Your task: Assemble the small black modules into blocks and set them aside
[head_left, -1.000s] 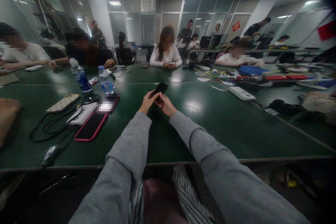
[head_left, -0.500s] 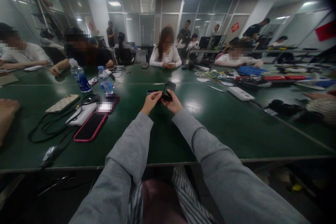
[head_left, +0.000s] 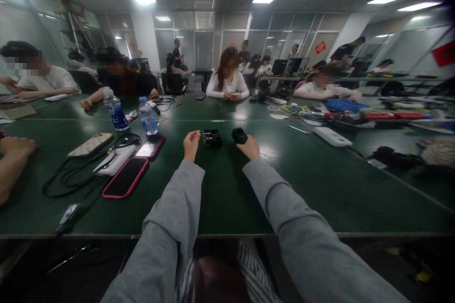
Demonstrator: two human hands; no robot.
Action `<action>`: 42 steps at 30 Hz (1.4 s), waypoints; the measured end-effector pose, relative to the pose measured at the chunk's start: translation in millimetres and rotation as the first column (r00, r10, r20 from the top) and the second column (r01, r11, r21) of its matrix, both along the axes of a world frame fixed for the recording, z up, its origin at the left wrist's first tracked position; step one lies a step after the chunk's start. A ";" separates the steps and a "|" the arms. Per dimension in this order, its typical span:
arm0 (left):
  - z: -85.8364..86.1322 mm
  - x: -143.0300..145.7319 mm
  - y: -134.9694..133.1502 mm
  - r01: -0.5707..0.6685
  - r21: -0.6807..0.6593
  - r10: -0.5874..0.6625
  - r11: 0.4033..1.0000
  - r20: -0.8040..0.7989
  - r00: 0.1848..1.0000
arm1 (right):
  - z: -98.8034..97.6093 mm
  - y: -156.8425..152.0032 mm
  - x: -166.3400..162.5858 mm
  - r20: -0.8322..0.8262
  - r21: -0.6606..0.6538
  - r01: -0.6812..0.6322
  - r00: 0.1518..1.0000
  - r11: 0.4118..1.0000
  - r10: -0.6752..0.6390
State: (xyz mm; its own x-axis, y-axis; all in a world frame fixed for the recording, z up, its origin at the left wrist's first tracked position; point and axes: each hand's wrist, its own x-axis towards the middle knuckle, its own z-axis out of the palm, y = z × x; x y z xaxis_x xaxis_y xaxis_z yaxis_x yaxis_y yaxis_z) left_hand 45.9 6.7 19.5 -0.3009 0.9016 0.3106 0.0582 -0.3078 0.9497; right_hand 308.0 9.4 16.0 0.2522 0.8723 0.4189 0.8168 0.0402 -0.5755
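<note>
My right hand (head_left: pixel 250 147) is closed on a small black device (head_left: pixel 239 135), held just above the green table (head_left: pixel 227 189). Another small black device (head_left: pixel 212 138) lies on the table between my hands, touched by neither. To its left, my left hand (head_left: pixel 191 144) hovers with its fingers curled in a pinch. Whether they hold anything is too small to tell. Both my arms are in grey sleeves and reach straight forward.
A pink-cased phone (head_left: pixel 125 177), a white power bank (head_left: pixel 115 158), two more phones (head_left: pixel 90 144) and black cables (head_left: pixel 71 175) lie at the left. Two water bottles (head_left: pixel 115 112) stand behind them. A white power strip (head_left: pixel 332 137) is at the right. Another person's hand (head_left: pixel 14 156) rests at the far left, and people sit across the table.
My hands, which together held a black object, have drawn apart. One black device now lies on the table and the right hand keeps another. The view has tilted slightly.
</note>
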 end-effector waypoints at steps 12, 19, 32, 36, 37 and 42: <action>-6.5 -1.9 -1.5 -0.003 -0.021 0.000 1.000 -0.117 0.993 | -19.9 6.0 -21.6 0.043 0.111 -0.139 0.990 0.984 0.135; 3.5 9.7 -25.1 0.045 0.142 0.051 0.989 -0.608 0.793 | -29.9 8.1 -39.5 0.087 0.067 -0.356 0.933 0.932 0.350; -11.0 24.3 -27.1 0.247 0.131 0.025 0.960 -0.921 0.389 | -28.4 1.8 -52.7 0.110 0.043 -0.431 0.899 0.901 0.424; -2.5 12.0 -28.9 0.217 0.139 0.044 0.966 -0.918 0.394 | -27.5 0.2 -55.9 0.147 0.016 -0.416 0.900 0.909 0.410; -1.3 8.9 -29.1 0.216 0.135 0.038 0.967 -0.915 0.402 | -26.9 -0.2 -56.1 0.154 0.007 -0.405 0.904 0.914 0.399; 0.1 -4.1 -28.3 0.208 0.135 0.033 0.969 -0.902 0.429 | -22.7 -1.3 -51.7 0.163 -0.031 -0.316 0.934 0.948 0.317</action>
State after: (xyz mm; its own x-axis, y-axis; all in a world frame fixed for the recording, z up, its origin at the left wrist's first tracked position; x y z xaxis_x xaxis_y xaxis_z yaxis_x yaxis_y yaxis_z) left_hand 41.8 -21.5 19.6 0.3310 0.7875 0.5199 0.7958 -0.5290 0.2946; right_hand 256.3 8.2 -6.7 -0.1088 0.8976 0.4271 0.8451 0.3097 -0.4357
